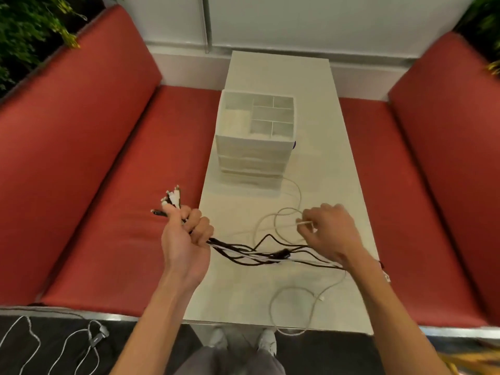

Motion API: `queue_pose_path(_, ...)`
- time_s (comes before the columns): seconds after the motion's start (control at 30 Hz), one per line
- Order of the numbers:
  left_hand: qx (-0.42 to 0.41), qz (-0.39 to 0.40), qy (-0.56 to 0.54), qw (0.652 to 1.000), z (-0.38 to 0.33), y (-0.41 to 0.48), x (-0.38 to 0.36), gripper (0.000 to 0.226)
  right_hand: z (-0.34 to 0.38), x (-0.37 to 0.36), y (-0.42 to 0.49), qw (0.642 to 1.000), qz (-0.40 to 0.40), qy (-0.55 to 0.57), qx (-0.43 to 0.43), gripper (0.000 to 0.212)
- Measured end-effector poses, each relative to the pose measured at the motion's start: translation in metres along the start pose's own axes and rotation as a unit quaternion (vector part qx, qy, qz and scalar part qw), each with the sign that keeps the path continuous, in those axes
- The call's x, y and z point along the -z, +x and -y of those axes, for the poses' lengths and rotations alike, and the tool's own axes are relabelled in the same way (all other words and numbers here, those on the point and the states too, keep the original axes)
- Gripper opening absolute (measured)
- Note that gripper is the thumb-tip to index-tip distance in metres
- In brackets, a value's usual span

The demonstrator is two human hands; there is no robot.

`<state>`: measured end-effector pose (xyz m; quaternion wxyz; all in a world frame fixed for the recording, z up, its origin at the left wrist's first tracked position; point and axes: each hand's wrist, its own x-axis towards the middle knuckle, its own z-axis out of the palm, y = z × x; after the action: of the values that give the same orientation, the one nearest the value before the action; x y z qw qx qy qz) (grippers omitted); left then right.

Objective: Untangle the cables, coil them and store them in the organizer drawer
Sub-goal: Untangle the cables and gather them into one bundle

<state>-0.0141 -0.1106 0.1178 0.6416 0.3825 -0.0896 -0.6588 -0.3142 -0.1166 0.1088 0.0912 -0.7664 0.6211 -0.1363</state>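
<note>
Several floor cables (67, 345): pale leads lie on the floor at the near left, off the surface (338, 158) and not part of the sorting in hand.
Left hand (186, 239): its grip is a tight fist round one end of the cable bundle (257, 253), raised just off the left edge of the surface, probably to anchor every strand while the other hand works.
Plug ends (170, 198): black and white connectors fan out above that fist.
Cable bundle: dark and white strands run rightward from the fist onto the surface, cross in a snarl near the middle and pass under the right wrist.
Organizer (254, 158): stands on the surface beyond the hands; its drawers look closed, so storing seems not yet begun.
Right hand (332, 234): a narrow grip, fingertips pinching the end of a white cable (286, 212), apparently singling it out to draw it free.
White cable: loops loosely between the organizer and the right hand.
</note>
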Motion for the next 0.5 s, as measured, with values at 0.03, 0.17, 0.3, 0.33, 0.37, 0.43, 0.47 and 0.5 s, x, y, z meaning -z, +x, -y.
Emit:
queue_pose_path(0.03, -0.008, -0.005, -0.006, 1.000, -0.009, 0.005, 0.007, 0.050, -0.028, 0.010, 0.004, 0.999, -0.025, -0.006, -0.034, 0.044)
queue_pose_path(0.17, -0.017, -0.022, -0.002, 1.000, -0.028, 0.020, 0.030, 0.050, -0.093, 0.053, 0.002, 0.976, -0.101, 0.051, -0.187, 0.066)
queue_pose_path(0.3, -0.022, -0.049, 0.025, 0.998, -0.019, 0.032, 0.039, 0.051, -0.100, 0.104, -0.011, 0.954, -0.152, 0.060, -0.252, 0.059)
queue_pose_path(0.33, -0.020, -0.054, 0.025, 0.998, -0.016, 0.034, 0.040, 0.051, -0.102, 0.117, -0.015, 0.949, -0.169, 0.067, -0.258, 0.053)
queue_pose_path(0.37, -0.019, -0.060, 0.026, 0.998, -0.013, 0.036, 0.041, 0.051, -0.103, 0.130, -0.018, 0.945, -0.187, 0.070, -0.260, 0.049)
queue_pose_path(0.43, -0.016, -0.066, 0.028, 0.997, -0.007, 0.038, 0.041, 0.051, -0.105, 0.153, -0.022, 0.937, -0.229, 0.054, -0.260, 0.046)
queue_pose_path(0.47, -0.011, -0.066, 0.024, 0.997, -0.003, 0.039, 0.040, 0.051, -0.111, 0.162, -0.022, 0.932, -0.246, 0.049, -0.261, 0.046)
queue_pose_path(0.5, -0.007, -0.064, 0.020, 0.998, 0.000, 0.040, 0.038, 0.051, -0.118, 0.169, -0.022, 0.926, -0.266, 0.037, -0.264, 0.046)
